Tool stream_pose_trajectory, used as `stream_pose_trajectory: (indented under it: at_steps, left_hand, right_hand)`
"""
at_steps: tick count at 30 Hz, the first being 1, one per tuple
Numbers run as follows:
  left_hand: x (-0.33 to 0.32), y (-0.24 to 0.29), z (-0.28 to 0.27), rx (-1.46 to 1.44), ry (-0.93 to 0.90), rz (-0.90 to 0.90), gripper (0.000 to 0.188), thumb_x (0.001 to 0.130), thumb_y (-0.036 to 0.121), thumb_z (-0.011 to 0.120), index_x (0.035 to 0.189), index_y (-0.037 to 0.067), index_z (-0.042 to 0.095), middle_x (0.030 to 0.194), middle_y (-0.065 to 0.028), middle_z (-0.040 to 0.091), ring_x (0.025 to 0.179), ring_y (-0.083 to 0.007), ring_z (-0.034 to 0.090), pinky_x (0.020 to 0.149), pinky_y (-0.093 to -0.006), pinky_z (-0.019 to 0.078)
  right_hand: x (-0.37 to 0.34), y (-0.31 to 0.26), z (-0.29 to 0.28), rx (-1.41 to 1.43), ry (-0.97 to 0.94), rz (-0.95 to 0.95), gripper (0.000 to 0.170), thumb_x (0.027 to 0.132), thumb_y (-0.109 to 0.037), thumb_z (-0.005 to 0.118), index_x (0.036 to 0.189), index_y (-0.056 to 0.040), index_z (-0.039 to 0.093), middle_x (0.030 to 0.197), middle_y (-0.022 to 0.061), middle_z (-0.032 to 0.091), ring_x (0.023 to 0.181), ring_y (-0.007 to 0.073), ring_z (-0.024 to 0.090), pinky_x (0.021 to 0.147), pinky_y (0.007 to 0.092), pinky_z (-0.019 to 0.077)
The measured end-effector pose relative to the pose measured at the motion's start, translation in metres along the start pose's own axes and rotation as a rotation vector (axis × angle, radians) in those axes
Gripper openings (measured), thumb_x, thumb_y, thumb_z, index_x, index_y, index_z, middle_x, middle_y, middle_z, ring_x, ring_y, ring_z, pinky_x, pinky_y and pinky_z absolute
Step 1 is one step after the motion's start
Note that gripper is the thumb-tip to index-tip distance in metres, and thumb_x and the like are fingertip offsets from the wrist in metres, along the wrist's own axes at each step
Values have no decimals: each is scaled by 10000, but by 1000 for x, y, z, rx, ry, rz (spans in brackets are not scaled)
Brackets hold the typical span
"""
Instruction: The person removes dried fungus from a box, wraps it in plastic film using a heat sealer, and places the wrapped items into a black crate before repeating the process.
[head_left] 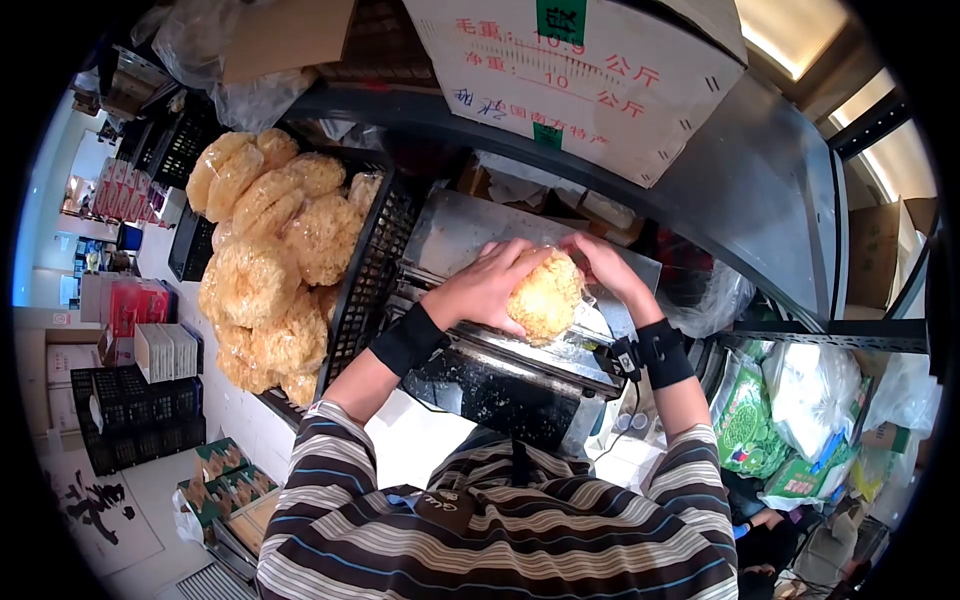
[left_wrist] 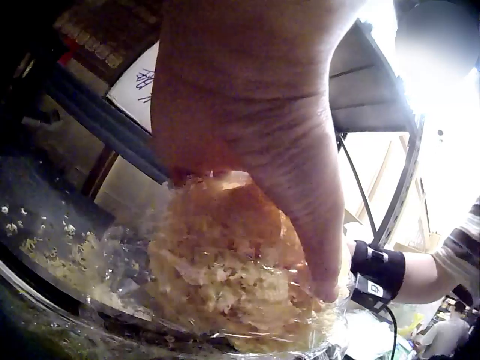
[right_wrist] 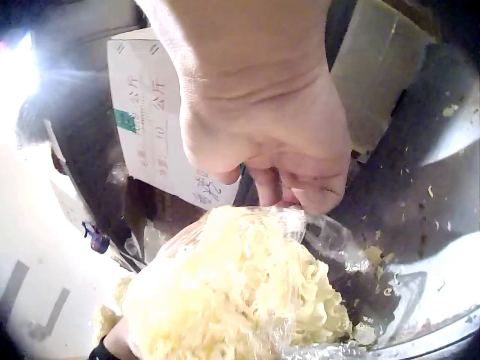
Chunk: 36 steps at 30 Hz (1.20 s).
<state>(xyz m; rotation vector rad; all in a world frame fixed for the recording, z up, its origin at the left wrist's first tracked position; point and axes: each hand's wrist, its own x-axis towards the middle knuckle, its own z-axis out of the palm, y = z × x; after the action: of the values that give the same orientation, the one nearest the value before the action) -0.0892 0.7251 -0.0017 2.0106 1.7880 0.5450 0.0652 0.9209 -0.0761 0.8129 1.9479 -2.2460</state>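
A round, frilly, pale-yellow snow fungus [head_left: 545, 300] sits over the metal wrapping machine [head_left: 500, 375] in front of the person. The left hand [head_left: 485, 285] grips its left side, thumb near and fingers on the far side. In the left wrist view the snow fungus [left_wrist: 232, 262] lies under the palm with clear film stretched over it. On the far right side, the right hand [head_left: 608, 268] has its fingers curled in and pinches the clear plastic film [right_wrist: 289, 219]. That film covers part of the snow fungus [right_wrist: 232, 300] in the right wrist view.
A black crate [head_left: 365, 270] piled with wrapped snow fungus [head_left: 255, 280] stands at the left. Above the work area, a white carton [head_left: 580, 80] rests on a dark shelf [head_left: 760, 190]. Plastic bags [head_left: 815, 390] hang at the right. Small crumbs dot the machine.
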Motion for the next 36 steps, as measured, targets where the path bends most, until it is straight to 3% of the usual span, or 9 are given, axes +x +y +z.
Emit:
stream_pose_trajectory:
  at_steps: [5,8,17,23,25,28,30,32,36]
  left_hand:
    - [-4,3,2,24,0,6,1148,497,347,896,1450,46,329,1293,-180,403,1202,-373,417,1009,-439,338]
    - [-7,1,4,19,8,15,1144,508,353,890,1455,50,324,1286,-181,403,1207,-359,416,1004,-434,327]
    - [-10,11,7,131,61,22,1141,497,400,880,1443,59,341,1274,-177,420,1190,-331,435,968,-451,326]
    - [-9,13,7,179,64,12,1110,498,405,879,1421,71,362,1288,-142,445,1186,-312,450,954,-458,323]
    - [-10,10,5,159,55,-1,1105,499,410,877,1418,73,364,1290,-134,449,1179,-312,454,954,-457,323]
    - [-10,4,6,146,66,-14,1107,501,428,875,1413,65,364,1278,-144,451,1174,-315,458,958,-449,323]
    - [-11,2,9,162,128,18,1095,491,446,872,1390,47,390,1215,-153,462,1138,-324,462,941,-446,346]
    - [-12,-1,11,150,132,25,1100,491,442,874,1392,44,385,1211,-155,459,1139,-326,462,945,-449,344]
    - [-13,-2,13,126,144,26,1109,497,428,884,1402,44,370,1201,-156,452,1135,-335,461,955,-454,347]
  right_hand:
    - [10,-2,1,-10,-156,37,357,971,-384,518,1093,-68,631,854,-34,600,606,49,439,529,220,374]
    - [27,21,-6,7,-152,-113,278,931,-342,593,1011,-78,615,821,-37,580,633,50,480,563,194,397]
    - [21,23,18,242,-200,117,162,890,-159,639,964,-21,597,874,21,634,740,82,607,627,243,500]
    - [24,40,1,-170,-159,168,186,874,-112,617,1018,5,623,942,81,679,812,155,665,679,304,527]
    - [18,45,8,-428,269,-296,269,870,-159,616,1077,12,616,999,118,682,869,250,669,775,354,519]
    - [-20,23,31,-259,487,-621,380,860,-217,617,1167,4,584,1130,160,642,1037,332,623,908,384,473]
    - [-46,8,36,-570,144,-760,754,768,-384,724,1366,-29,433,1360,215,452,1249,376,473,1036,398,398]
    - [-61,1,50,-836,122,-750,982,649,-466,803,1419,-44,364,1396,223,374,1248,404,457,1034,425,408]
    - [-60,6,50,-761,117,-716,1104,567,-494,843,1437,-46,332,1391,222,351,1234,414,462,1017,440,425]
